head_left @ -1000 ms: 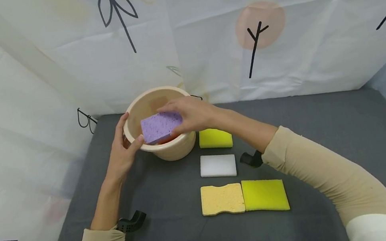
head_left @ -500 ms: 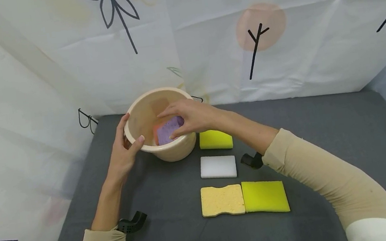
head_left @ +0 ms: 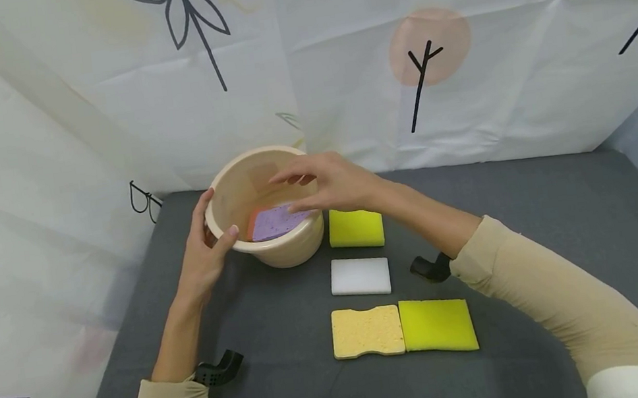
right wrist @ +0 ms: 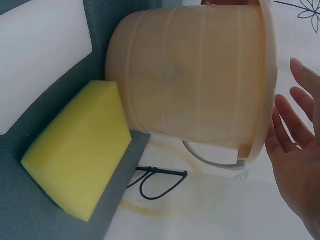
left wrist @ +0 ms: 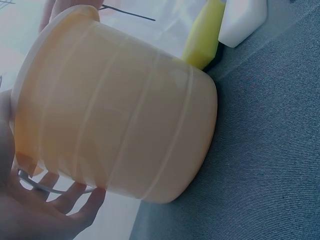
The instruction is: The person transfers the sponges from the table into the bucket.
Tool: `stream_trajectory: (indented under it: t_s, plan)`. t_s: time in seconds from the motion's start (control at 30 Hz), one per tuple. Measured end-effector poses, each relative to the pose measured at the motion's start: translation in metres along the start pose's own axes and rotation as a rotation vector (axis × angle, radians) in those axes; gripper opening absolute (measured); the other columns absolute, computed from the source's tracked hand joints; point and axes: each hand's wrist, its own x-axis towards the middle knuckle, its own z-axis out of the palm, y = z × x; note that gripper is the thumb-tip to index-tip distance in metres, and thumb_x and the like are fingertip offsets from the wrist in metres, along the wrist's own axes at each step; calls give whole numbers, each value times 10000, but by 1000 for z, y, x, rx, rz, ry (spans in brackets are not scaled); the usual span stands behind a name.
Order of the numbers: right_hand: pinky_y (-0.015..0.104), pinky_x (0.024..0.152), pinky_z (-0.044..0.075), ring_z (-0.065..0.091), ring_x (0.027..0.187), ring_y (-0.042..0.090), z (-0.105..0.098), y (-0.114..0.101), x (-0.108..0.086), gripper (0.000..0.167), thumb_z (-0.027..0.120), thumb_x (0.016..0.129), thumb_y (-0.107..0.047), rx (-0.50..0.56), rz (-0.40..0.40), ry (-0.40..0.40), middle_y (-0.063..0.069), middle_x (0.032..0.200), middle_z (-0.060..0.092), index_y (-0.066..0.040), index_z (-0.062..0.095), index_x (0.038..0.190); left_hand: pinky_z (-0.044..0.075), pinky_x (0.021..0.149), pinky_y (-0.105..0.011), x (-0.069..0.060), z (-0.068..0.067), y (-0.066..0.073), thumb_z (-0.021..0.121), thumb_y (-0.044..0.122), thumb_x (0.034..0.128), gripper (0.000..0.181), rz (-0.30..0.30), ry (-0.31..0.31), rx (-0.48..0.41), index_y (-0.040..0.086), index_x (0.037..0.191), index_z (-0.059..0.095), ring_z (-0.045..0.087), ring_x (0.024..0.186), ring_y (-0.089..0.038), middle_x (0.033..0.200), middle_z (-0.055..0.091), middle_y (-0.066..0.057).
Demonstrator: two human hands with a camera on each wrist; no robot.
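A cream bucket stands at the back left of the dark grey table. My left hand grips its left side, thumb over the rim and fingers round the outer wall, as the left wrist view shows along with the bucket's wire handle. Inside the bucket lies a purple sponge, with the edge of something orange beside or under it. Over the bucket's right rim my right hand hovers with fingers apart and nothing between them. The purple sponge's right end is partly hidden by the rim and thumb.
Right of the bucket is a thick yellow sponge, close against its wall in the right wrist view. Nearer lies a white sponge. In front, a pale yellow notched sponge touches a bright yellow one. A patterned cloth hangs behind.
The purple sponge, earlier pinched by my right hand at the rim, has dropped into the bucket. My right hand has let go and shifted slightly up and right. The left hand has stayed.
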Motion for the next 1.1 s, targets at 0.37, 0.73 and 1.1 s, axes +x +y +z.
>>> stream_trajectory:
  t_s: [0.37,0.73,1.1]
  plan:
    - [334,915,511,594,1050,167,-16,-7,-33,479,797,856,-190,38,-26,69,9,1207,648,-102,655,1305,441,891,-163,-1,-1,0,641,115,956,772,-4,-1,-9,293,1581,223,334,1384,-309,1599,216,-53]
    - [344,906,506,587,1083,132,-25,-9,-65,511,827,824,-186,10,-13,44,-5,1253,642,-124,656,1301,450,886,-158,1,0,-3,647,128,955,773,3,1,-4,290,1581,222,338,1382,-319,1601,213,-48]
    - [355,853,495,613,1027,129,-28,-10,-104,509,828,824,-229,-61,78,51,-66,1267,627,-188,653,1299,446,895,-159,1,0,-2,653,140,954,774,1,6,3,291,1579,222,332,1395,-301,1601,213,-32]
